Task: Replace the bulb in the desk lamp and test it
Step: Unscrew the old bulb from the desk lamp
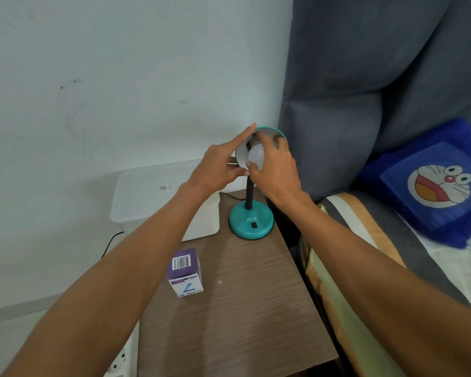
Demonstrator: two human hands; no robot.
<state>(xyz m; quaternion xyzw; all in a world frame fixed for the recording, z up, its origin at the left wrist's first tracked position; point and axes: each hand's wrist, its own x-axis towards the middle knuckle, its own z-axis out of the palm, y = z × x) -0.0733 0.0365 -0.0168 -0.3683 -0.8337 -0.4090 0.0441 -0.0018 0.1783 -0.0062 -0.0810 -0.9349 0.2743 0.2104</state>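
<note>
One white bulb point(256, 156) sat in the tilted shade point(269, 131) of the single teal desk lamp point(251, 221), at the far edge of the desk point(242, 308). The right hand point(276, 170) cupped the bulb from its 3 o'clock side, fingers and thumb closed around the glass. The left hand point(218, 165) steadied the shade at 9 o'clock, index finger stretched along the rim, thumb tucked beneath it. One purple bulb box point(186, 272) stood at 7 o'clock from the lamp base. Both forearms reached forward, converging.

Pale wall point(93, 77) (scuffed), wooden bedside table point(242, 308), grey padded headboard point(365, 77).
</note>
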